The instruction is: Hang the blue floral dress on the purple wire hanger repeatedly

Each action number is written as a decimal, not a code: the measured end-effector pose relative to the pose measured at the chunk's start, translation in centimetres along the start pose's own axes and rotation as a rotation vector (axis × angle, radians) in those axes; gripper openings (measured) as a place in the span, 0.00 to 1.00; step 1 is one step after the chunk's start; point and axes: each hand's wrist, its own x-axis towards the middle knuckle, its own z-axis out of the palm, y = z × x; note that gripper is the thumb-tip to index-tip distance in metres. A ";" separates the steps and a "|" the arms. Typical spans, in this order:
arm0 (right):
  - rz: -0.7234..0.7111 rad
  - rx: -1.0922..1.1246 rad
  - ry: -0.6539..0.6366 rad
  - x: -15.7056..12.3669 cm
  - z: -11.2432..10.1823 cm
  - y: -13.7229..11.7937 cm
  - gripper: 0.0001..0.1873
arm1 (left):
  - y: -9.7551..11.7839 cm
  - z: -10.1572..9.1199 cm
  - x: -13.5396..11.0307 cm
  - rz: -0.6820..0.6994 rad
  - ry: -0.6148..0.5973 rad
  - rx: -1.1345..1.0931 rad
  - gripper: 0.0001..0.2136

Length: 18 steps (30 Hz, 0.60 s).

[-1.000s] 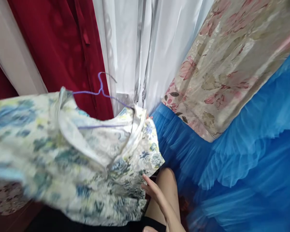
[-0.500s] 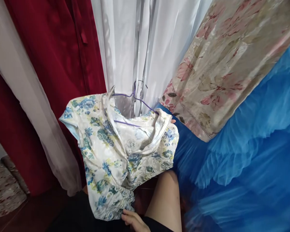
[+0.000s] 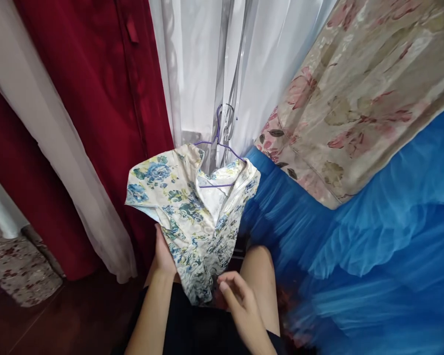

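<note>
A white dress with blue and green flowers (image 3: 192,207) hangs on a thin purple hanger (image 3: 219,143) in the middle of the view. My left hand (image 3: 163,256) is behind the dress's lower left edge, its fingers hidden by the cloth. My right hand (image 3: 239,298) is just below and to the right of the hem, fingers loosely curled and apart, with nothing in them. My bare knee (image 3: 257,276) shows behind the right hand.
Other garments hang close around: a dark red one (image 3: 107,93) at left, a sheer white one (image 3: 203,59) behind, a beige one with pink flowers (image 3: 358,93) at upper right, a blue tulle skirt (image 3: 362,246) at right. Dark wooden floor (image 3: 55,320) and a patterned rug (image 3: 18,266) lie lower left.
The flowered dress has swung from the left to the middle and now hangs lower and narrower. My left hand has come up to its lower edge; my right hand has moved right of the hem.
</note>
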 end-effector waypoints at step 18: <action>-0.065 0.160 0.108 8.6 3.4 -5.3 0.17 | 0.0 0.2 -2.4 -0.126 0.025 -0.074 0.25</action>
